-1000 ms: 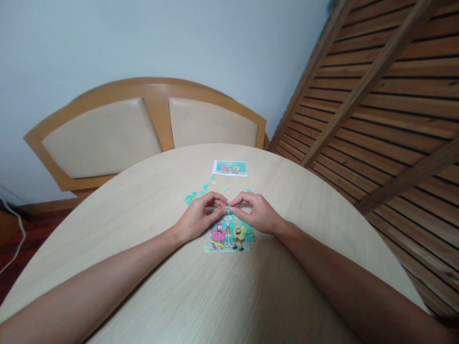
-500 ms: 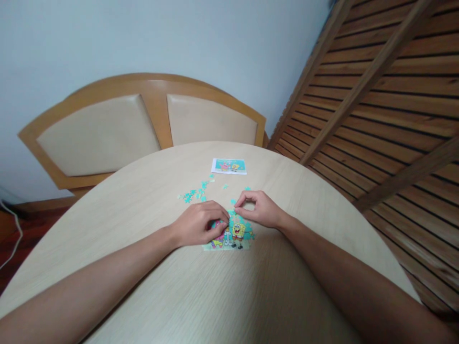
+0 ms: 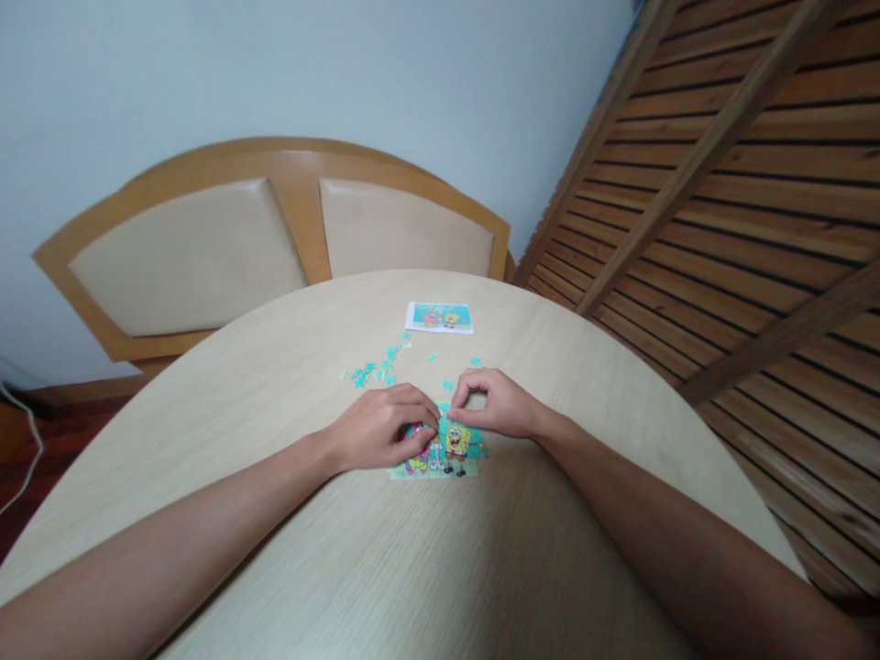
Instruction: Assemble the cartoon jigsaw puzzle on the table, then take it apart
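Note:
A partly assembled jigsaw puzzle with cartoon figures on a teal background lies flat on the table. My left hand rests over its left side, fingers curled and thumb bent in, the tips at the puzzle's upper middle. That hand covers part of the picture. My right hand comes in from the right, thumb and forefinger pinched at the puzzle's upper edge. A puzzle piece seems to be between those fingertips, mostly hidden. Just beyond the pinch lies a loose teal piece.
Loose puzzle pieces are scattered beyond my left hand. Another piece lies behind my right hand. A printed picture sheet lies farther back on the round table. A padded chair back stands behind the table, slatted wood at right.
My right hand's pinched fingertips have moved slightly down and toward me, onto the puzzle's upper edge. My left hand has stayed nearly still.

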`<control>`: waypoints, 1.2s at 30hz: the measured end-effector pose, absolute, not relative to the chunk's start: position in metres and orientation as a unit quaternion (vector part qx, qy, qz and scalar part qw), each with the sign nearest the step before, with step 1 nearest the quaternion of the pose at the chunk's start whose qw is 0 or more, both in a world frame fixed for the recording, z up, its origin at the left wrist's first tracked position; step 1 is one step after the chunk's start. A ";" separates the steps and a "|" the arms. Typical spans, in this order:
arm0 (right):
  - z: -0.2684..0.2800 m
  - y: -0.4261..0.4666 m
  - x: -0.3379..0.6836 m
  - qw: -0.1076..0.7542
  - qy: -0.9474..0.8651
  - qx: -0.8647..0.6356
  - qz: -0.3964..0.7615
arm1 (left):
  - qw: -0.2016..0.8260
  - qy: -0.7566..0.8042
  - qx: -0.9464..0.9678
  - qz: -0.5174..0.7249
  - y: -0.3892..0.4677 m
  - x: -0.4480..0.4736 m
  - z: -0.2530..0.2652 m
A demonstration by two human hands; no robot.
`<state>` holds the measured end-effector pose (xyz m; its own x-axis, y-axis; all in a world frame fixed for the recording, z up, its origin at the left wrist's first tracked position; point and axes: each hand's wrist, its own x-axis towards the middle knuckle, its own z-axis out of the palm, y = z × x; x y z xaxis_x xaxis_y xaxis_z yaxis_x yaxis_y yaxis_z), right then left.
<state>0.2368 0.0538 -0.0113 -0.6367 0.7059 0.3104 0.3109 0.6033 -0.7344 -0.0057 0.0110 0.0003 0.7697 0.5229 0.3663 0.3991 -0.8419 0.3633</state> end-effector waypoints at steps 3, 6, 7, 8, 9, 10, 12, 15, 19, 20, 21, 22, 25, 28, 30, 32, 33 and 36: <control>-0.012 0.055 0.237 0.299 -0.851 -0.294 0.316 | 0.133 0.248 0.931 0.231 0.011 -0.006 0.000; -0.012 0.055 0.237 0.293 -0.858 -0.295 0.303 | 0.132 0.248 0.931 0.231 0.011 -0.006 0.001; -0.012 0.054 0.236 0.293 -0.859 -0.296 0.299 | 0.131 0.249 0.931 0.231 0.011 -0.006 0.001; -0.012 0.054 0.236 0.294 -0.859 -0.296 0.295 | 0.130 0.248 0.932 0.231 0.011 -0.006 0.001; -0.012 0.054 0.236 0.295 -0.860 -0.296 0.293 | 0.129 0.248 0.932 0.231 0.011 -0.006 0.001; -0.013 0.054 0.236 0.298 -0.860 -0.295 0.291 | 0.129 0.249 0.932 0.230 0.011 -0.006 0.001; -0.013 0.055 0.236 0.301 -0.863 -0.288 0.287 | 0.130 0.248 0.932 0.230 0.011 -0.006 0.001; -0.012 0.055 0.235 0.300 -0.870 -0.276 0.278 | 0.129 0.249 0.932 0.229 0.011 -0.005 0.001; -0.008 0.054 0.235 0.296 -0.870 -0.283 0.274 | 0.128 0.252 0.932 0.226 0.011 -0.005 0.001; -0.008 0.053 0.235 0.298 -0.868 -0.288 0.275 | 0.128 0.251 0.933 0.225 0.011 -0.005 0.001; -0.007 0.052 0.235 0.301 -0.865 -0.293 0.275 | 0.128 0.250 0.933 0.225 0.011 -0.005 0.001; -0.006 0.052 0.234 0.307 -0.861 -0.298 0.274 | 0.128 0.250 0.933 0.226 0.011 -0.006 0.001; -0.006 0.051 0.234 0.322 -0.856 -0.308 0.264 | 0.129 0.251 0.932 0.227 0.011 -0.005 0.002; -0.006 0.052 0.234 0.313 -0.863 -0.300 0.260 | 0.131 0.251 0.932 0.228 0.011 -0.005 0.002; -0.007 0.053 0.234 0.304 -0.870 -0.292 0.256 | 0.131 0.249 0.932 0.229 0.011 -0.006 0.002; -0.008 0.054 0.234 0.301 -0.876 -0.285 0.246 | 0.131 0.248 0.932 0.228 0.011 -0.006 0.002; -0.008 0.054 0.234 0.301 -0.878 -0.283 0.242 | 0.131 0.248 0.933 0.227 0.011 -0.006 0.002; -0.008 0.053 0.233 0.298 -0.882 -0.279 0.237 | 0.134 0.248 0.932 0.226 0.010 -0.005 0.002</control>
